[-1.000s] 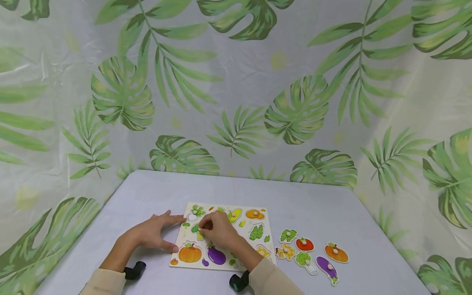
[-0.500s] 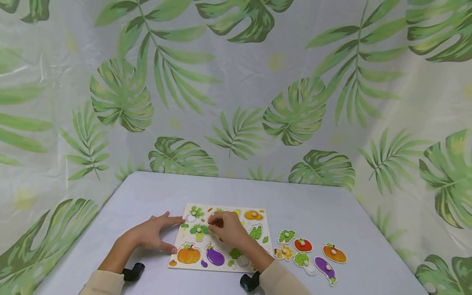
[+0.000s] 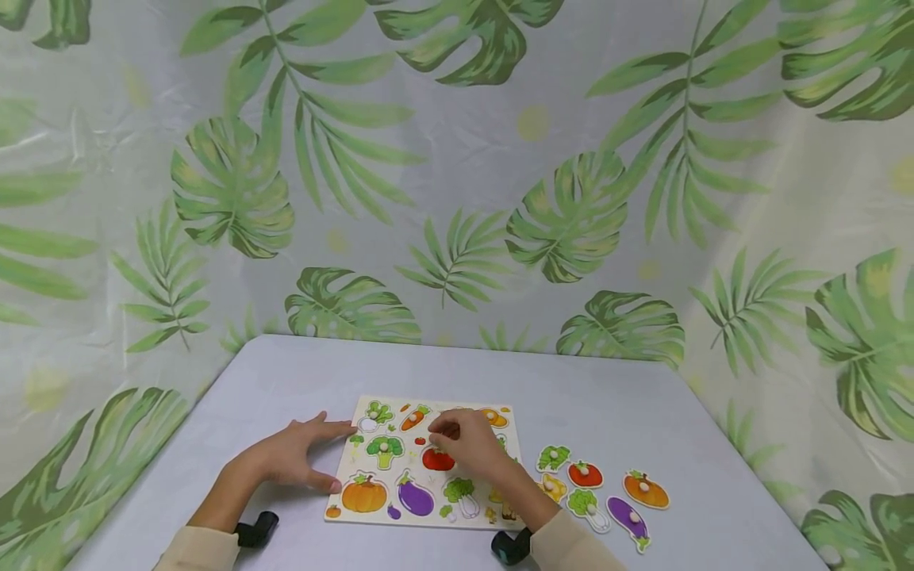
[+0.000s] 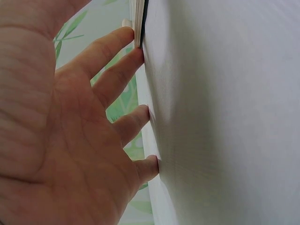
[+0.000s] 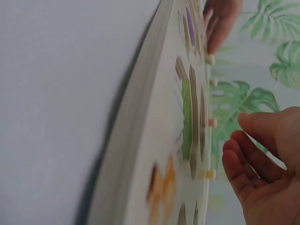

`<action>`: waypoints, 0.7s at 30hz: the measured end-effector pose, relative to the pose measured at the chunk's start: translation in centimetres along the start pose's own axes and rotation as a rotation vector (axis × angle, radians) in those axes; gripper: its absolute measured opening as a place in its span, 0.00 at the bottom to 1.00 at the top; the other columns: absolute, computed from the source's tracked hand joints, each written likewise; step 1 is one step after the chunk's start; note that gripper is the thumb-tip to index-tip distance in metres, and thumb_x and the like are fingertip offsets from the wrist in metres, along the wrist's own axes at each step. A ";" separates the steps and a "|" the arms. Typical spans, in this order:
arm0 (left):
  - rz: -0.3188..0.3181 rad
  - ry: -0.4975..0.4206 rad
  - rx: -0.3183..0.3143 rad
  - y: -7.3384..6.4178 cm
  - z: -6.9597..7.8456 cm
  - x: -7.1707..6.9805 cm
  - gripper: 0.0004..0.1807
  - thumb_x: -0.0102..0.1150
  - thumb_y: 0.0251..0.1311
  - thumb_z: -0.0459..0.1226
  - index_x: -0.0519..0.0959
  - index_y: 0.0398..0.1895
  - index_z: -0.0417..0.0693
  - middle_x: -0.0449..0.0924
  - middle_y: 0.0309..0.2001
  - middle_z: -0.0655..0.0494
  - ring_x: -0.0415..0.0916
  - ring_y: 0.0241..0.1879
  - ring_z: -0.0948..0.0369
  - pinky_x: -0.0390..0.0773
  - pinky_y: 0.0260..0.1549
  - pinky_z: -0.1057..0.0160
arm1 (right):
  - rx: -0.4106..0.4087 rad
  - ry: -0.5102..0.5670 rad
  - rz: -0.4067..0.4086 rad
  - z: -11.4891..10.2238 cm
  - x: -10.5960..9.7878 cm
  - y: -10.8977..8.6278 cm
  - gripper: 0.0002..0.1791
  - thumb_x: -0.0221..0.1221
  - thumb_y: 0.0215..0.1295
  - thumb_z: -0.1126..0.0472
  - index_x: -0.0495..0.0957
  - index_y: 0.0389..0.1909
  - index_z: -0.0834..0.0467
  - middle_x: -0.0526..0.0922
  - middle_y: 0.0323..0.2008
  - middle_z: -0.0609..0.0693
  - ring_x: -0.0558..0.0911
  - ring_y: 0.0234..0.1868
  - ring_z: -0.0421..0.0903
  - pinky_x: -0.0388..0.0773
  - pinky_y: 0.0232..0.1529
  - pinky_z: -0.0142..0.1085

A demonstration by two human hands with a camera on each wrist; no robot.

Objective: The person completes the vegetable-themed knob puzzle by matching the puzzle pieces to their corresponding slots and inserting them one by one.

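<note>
A vegetable puzzle board (image 3: pixel 400 523) lies flat on the white table. On its left side my left hand (image 3: pixel 293 456) has its fingers and thumb spread against the edge; the left wrist view shows the fingertips (image 4: pixel 125 33) touching it. My right hand (image 3: pixel 467 444) hovers over the board beside the printed tomato (image 3: pixel 437 458). Its fingers are loosely bent, and in the right wrist view nothing is between thumb and fingers (image 5: pixel 236 173). A knobbed broccoli piece (image 3: pixel 385 450) and a knobbed carrot piece (image 3: pixel 412 419) sit on the board. The hand hides part of the upper right pictures.
Right of the board lie loose knobbed pieces: a leafy green (image 3: pixel 553 457), a tomato (image 3: pixel 585 474), a bok choy (image 3: pixel 589 507), an eggplant (image 3: pixel 628 519), a pumpkin (image 3: pixel 646 489) and a yellow piece (image 3: pixel 553 485) partly behind the forearm. A leaf-patterned curtain (image 3: pixel 457 159) hangs behind the table.
My right hand has left the broccoli piece and moved right across the board, uncovering the broccoli, carrot and printed tomato. The left hand stays at the board's edge.
</note>
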State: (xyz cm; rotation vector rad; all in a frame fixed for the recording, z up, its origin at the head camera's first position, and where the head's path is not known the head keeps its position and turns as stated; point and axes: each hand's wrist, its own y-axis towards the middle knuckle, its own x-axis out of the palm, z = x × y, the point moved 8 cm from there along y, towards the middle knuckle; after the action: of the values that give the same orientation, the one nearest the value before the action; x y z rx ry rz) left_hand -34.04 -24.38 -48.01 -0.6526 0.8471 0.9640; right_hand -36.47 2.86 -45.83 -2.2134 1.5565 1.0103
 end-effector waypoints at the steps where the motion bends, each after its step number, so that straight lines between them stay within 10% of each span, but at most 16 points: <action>1: -0.001 -0.001 0.000 0.0 -0.1 0.0 0.51 0.78 0.43 0.62 0.72 0.74 0.65 0.67 0.77 0.56 0.46 0.80 0.34 0.44 0.71 0.21 | -0.006 -0.004 0.004 0.2 -0.3 -0.1 0.07 0.67 0.69 0.60 0.88 0.45 0.56 0.88 0.39 0.43 0.81 0.36 0.38 0.81 0.38 0.26; 21: -0.008 0.002 0.016 -0.1 0.4 0.0 0.51 0.77 0.43 0.62 0.71 0.74 0.63 0.66 0.77 0.54 0.45 0.80 0.34 0.43 0.71 0.21 | 0.055 -0.065 0.124 4.0 -7.2 -2.9 0.09 0.70 0.65 0.58 0.88 0.44 0.57 0.87 0.37 0.43 0.81 0.36 0.40 0.80 0.37 0.28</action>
State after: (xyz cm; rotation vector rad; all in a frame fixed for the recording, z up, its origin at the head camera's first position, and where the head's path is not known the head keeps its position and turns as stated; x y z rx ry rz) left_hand -33.87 -24.10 -47.76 -0.6429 0.8520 0.9485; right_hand -36.83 11.48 -44.51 -2.0492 1.6896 1.0498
